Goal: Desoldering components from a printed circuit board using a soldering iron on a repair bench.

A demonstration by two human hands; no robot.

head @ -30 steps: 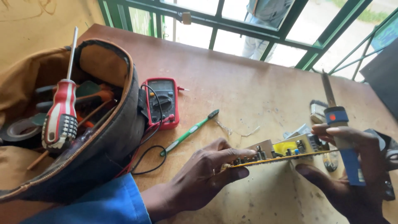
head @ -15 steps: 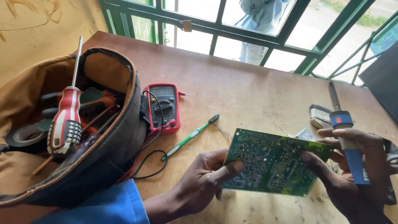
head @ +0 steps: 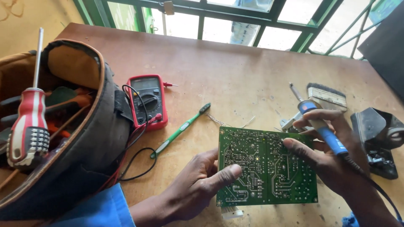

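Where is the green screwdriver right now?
In the head view, the green screwdriver lies on the wooden table, between the red multimeter and the circuit board.

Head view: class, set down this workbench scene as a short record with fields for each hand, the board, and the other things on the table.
Left hand: grips the left edge of the green circuit board, thumb on its solder side.
Right hand: holds a blue-handled soldering iron, one finger touching the board.
Board: solder side up, tilted toward the camera.
Table: red multimeter, green screwdriver, brush.
Tool bag: open at left, with a red-and-white screwdriver sticking out.
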